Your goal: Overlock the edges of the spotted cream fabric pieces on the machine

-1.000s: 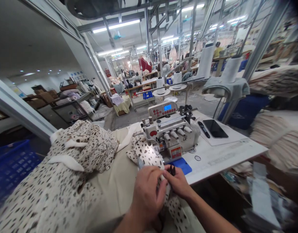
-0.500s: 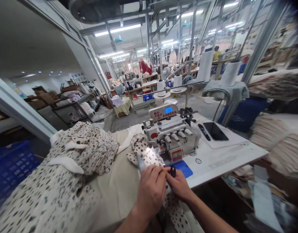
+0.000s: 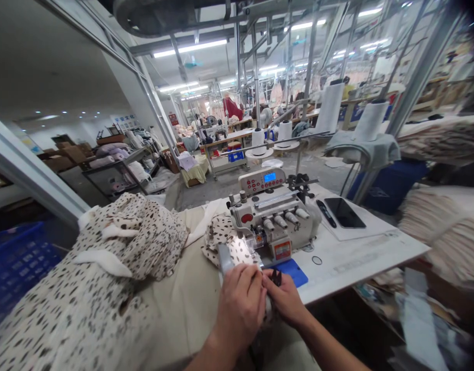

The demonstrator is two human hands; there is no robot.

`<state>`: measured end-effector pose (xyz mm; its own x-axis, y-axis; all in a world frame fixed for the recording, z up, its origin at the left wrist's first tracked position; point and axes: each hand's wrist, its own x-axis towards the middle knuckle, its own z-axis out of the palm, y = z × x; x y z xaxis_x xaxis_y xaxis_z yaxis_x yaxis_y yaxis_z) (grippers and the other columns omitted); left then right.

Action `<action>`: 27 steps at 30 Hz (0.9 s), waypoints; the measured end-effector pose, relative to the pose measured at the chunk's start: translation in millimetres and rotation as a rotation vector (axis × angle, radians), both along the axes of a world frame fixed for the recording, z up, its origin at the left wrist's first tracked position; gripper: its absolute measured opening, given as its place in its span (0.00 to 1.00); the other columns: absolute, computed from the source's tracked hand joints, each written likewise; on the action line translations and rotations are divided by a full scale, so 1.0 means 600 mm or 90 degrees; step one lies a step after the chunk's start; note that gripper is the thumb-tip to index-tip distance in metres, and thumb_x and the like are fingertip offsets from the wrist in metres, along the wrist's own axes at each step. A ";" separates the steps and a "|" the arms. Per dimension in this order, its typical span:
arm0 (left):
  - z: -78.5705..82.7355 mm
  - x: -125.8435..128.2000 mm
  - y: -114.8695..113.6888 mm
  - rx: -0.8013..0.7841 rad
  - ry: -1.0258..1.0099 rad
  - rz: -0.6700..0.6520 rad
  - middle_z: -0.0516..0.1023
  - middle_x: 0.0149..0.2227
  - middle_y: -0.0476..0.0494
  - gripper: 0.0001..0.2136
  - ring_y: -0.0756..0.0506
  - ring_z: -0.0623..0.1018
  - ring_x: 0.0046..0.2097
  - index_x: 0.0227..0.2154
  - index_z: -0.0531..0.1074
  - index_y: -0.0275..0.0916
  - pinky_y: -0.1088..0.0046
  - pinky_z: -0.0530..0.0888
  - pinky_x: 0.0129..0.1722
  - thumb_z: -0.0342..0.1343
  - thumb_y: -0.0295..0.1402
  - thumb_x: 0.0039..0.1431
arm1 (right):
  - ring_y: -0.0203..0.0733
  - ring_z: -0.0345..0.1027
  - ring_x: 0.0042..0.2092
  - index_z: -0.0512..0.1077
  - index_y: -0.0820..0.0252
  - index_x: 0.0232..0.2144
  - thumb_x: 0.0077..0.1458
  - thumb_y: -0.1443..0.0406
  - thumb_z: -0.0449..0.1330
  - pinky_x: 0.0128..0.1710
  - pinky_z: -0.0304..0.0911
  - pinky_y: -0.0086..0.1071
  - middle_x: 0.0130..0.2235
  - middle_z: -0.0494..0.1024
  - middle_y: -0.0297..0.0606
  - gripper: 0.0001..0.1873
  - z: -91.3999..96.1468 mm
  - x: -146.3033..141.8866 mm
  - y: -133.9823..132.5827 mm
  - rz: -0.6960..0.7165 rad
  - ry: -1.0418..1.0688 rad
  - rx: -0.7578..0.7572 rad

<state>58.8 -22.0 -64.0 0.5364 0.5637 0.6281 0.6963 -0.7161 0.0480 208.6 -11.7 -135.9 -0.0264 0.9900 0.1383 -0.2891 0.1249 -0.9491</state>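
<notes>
before the grey overlock machine (image 3: 277,226), left hand (image 3: 240,304) fingers pinch the cream black-spotted cloth (image 3: 237,252), likely limp and light, at its edge; right hand (image 3: 285,299) fingers clamp small black snips (image 3: 276,277).

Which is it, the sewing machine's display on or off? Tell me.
On: the display atop the sewing machine glows blue.

Tabletop (image 3: 356,257): sewing machine (image 3: 275,221) at centre. Phone (image 3: 344,212) lies right of the machine, mat (image 3: 293,270) before it, and fabric piece (image 3: 229,242) at its left. Left hand (image 3: 239,304) and right hand (image 3: 285,296) are side by side at the near edge. Fabric heap (image 3: 136,237) is further left, with crate (image 3: 16,263) beyond it.
</notes>
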 end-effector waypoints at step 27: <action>-0.003 -0.002 0.003 0.028 -0.012 0.001 0.77 0.51 0.37 0.14 0.38 0.73 0.53 0.50 0.74 0.35 0.55 0.71 0.55 0.54 0.26 0.62 | 0.38 0.66 0.31 0.75 0.62 0.29 0.56 0.50 0.66 0.34 0.64 0.31 0.28 0.75 0.34 0.19 -0.003 -0.003 0.002 -0.022 0.026 -0.017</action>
